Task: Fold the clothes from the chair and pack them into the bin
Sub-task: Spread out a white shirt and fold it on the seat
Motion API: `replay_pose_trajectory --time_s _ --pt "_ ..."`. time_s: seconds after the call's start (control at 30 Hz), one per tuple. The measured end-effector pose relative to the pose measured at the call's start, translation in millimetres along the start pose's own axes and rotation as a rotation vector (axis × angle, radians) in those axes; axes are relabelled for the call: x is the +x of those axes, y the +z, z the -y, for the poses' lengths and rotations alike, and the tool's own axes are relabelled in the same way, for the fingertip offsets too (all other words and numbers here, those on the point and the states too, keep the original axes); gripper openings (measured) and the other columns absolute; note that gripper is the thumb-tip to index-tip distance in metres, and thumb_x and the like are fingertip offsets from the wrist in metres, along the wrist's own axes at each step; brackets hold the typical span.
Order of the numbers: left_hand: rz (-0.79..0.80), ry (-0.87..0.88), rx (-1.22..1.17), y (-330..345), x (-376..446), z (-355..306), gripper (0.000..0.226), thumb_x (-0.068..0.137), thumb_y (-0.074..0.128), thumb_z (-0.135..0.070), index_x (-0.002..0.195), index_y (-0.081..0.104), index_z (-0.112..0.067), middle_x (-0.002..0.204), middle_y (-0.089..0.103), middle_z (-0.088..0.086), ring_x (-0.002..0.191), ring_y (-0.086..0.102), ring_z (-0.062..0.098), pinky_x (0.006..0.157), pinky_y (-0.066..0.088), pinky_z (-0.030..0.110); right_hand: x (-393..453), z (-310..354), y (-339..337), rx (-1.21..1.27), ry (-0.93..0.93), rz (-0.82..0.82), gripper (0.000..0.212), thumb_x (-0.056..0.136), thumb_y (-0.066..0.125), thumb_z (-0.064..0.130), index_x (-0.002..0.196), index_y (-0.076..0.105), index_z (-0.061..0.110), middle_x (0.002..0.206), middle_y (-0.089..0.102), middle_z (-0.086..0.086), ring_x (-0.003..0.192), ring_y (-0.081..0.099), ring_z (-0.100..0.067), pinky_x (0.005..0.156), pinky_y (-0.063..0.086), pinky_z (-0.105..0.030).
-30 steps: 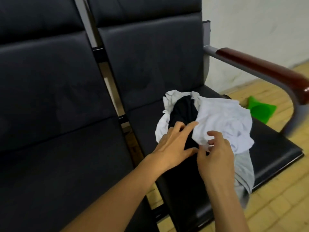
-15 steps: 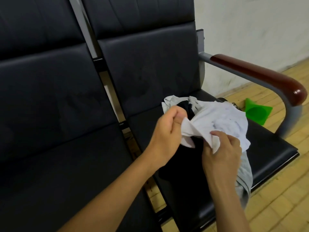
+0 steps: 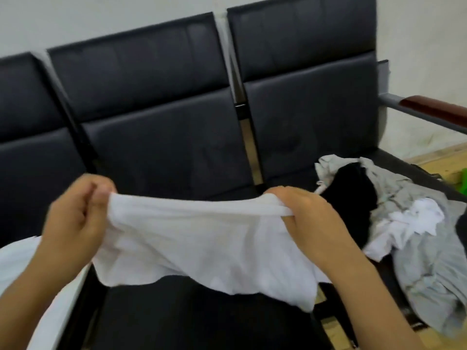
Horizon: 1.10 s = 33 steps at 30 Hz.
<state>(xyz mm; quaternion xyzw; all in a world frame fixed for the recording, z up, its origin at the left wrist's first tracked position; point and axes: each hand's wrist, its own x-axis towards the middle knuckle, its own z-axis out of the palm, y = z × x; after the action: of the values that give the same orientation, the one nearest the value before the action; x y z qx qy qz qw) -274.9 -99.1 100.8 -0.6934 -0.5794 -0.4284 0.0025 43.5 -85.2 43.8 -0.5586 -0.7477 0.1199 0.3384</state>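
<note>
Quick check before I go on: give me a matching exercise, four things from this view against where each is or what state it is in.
Things:
1. white garment
2. black garment
3. grey garment
4. armrest

Places or states:
A. bunched in the pile on the right seat, between pale clothes
B. stretched out between left hand and right hand
C. at the far right, brown-topped, with nothing on it
D. draped over the right seat's front edge

Pairs: 1-B, 2-A, 3-D, 4-C
</note>
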Motion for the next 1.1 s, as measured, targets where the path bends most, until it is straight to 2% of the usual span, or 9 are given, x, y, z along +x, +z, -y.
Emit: replay_pose_trajectory --time_s 0.13,0.23,0.3,0.4,0.6,0.77,0.87,1.0,1.1 --pt "0.455 -0.164 0.014 -59 -20 15 0.033 0.059 0.083 -0.054 0.072 0.064 -0.03 0.062 0.06 -0.005 0.054 0.052 0.002 0.052 0.04 0.016 17 20 5 0.17 0.076 0.085 0.03 0.089 0.049 0.019 0.104 0.073 0.029 0.089 0.071 0.005 0.084 0.067 -0.016 0.072 0.055 -0.035" --pt "0.641 -0.148 0.378 -91 -20 51 0.028 0.064 0.085 -0.048 0.069 0.063 -0.032 0.063 0.062 -0.015 0.059 0.056 0.004 0.054 0.044 0.019 50 35 12 0.127 -0.007 0.187 0.026 0.09 0.056 0.006 0.088 0.078 0.019 0.08 0.071 0.005 0.082 0.066 -0.017 0.071 0.054 -0.03" --pt "0.633 -0.128 0.454 -108 -10 81 0.019 0.078 0.078 -0.032 0.07 0.061 -0.032 0.068 0.064 -0.013 0.069 0.062 0.006 0.066 0.05 0.025 84 52 15 0.036 -0.013 0.323 0.027 0.09 0.054 0.009 0.077 0.076 0.017 0.077 0.07 -0.002 0.079 0.065 -0.023 0.071 0.057 -0.04" --pt "0.523 -0.092 0.584 -124 22 118 0.046 0.081 0.071 -0.008 0.059 0.048 -0.041 0.066 0.06 -0.011 0.074 0.065 0.02 0.069 0.05 0.035 135 74 7 -0.047 -0.124 0.339 0.031 0.091 0.057 0.009 0.069 0.074 0.022 0.072 0.07 -0.002 0.072 0.067 -0.02 0.069 0.058 -0.044" --pt "0.116 -0.108 0.47 -150 95 110 0.037 0.08 0.056 0.011 0.061 0.047 -0.019 0.068 0.054 0.003 0.066 0.053 0.025 0.058 0.041 0.034 209 96 -31 -0.027 -0.151 0.065 0.036 0.088 0.049 -0.005 0.09 0.077 0.016 0.089 0.073 -0.01 0.084 0.067 -0.031 0.076 0.057 -0.05" --pt "0.054 -0.02 0.447 -157 83 106 0.025 0.081 0.06 0.009 0.07 0.052 -0.012 0.073 0.052 0.003 0.067 0.051 0.024 0.061 0.044 0.033 189 97 -38 0.082 -0.209 -0.097 0.029 0.087 0.06 -0.007 0.1 0.077 0.013 0.093 0.069 0.002 0.089 0.063 -0.016 0.078 0.05 -0.032" --pt "0.216 0.017 0.504 -141 33 130 0.036 0.073 0.065 0.007 0.07 0.047 -0.024 0.074 0.049 -0.004 0.065 0.052 0.024 0.06 0.05 0.043 141 78 -16 0.11 -0.159 0.043 0.026 0.079 0.067 -0.004 0.083 0.075 0.021 0.084 0.071 0.007 0.078 0.065 -0.007 0.071 0.052 -0.029" --pt "0.498 -0.048 0.545 -101 -71 160 0.044 0.071 0.058 0.006 0.079 0.036 -0.031 0.082 0.048 -0.008 0.071 0.06 0.031 0.059 0.045 0.035 56 31 45 0.062 -0.107 0.301 0.027 0.077 0.072 0.002 0.07 0.071 0.028 0.077 0.068 0.009 0.073 0.065 -0.006 0.069 0.055 -0.035" --pt "0.795 -0.135 0.599 -71 -145 169 0.037 0.077 0.052 -0.001 0.089 0.039 -0.033 0.098 0.058 -0.003 0.089 0.062 0.027 0.071 0.049 0.036 -5 -5 98 0.015 -0.031 0.575 0.015 0.081 0.074 0.017 0.071 0.07 0.027 0.079 0.069 0.007 0.077 0.065 -0.008 0.075 0.056 -0.036"
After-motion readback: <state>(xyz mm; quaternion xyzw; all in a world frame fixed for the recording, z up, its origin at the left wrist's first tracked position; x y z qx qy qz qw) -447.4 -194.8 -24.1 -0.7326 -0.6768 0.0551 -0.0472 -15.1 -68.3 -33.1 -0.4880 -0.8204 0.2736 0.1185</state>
